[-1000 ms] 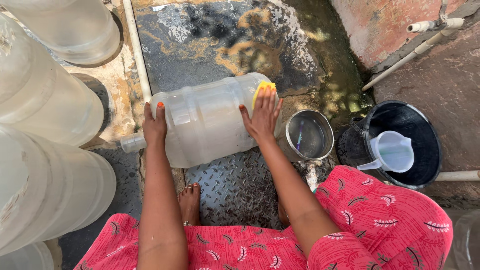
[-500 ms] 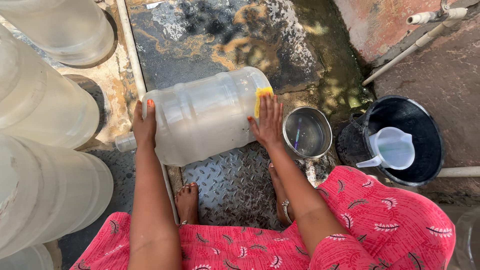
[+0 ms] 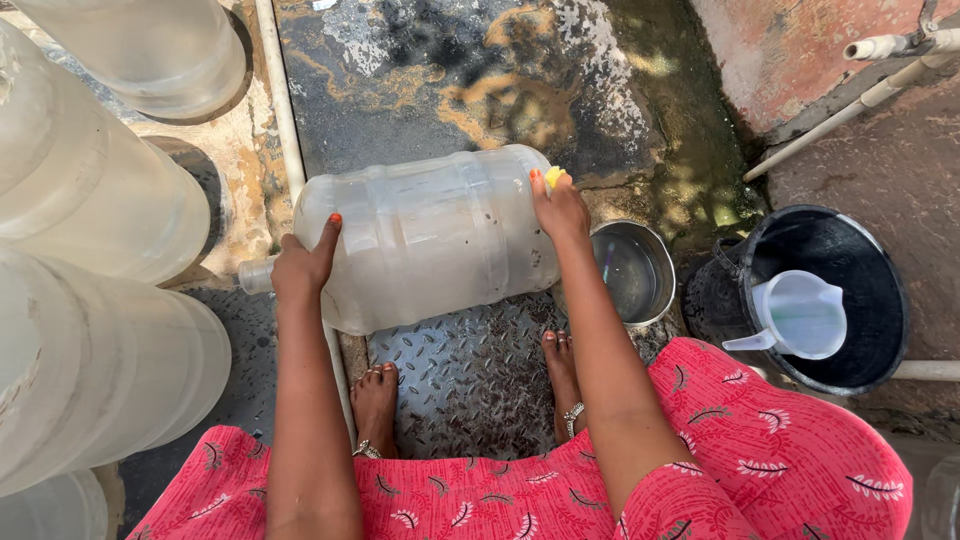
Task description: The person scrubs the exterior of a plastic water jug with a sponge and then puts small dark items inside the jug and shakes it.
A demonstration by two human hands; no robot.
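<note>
Here the left hand [image 3: 300, 268] grips the clear water jug's [image 3: 430, 235] shoulder; the right hand [image 3: 560, 208] presses a yellow sponge [image 3: 553, 177] on its base.

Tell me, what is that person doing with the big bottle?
The person is holding a big clear water jug on its side over a wet metal floor plate. The left hand grips it near the neck, and the right hand presses a yellow sponge against its bottom end. A steel bowl and a black bucket sit nearby.
</note>
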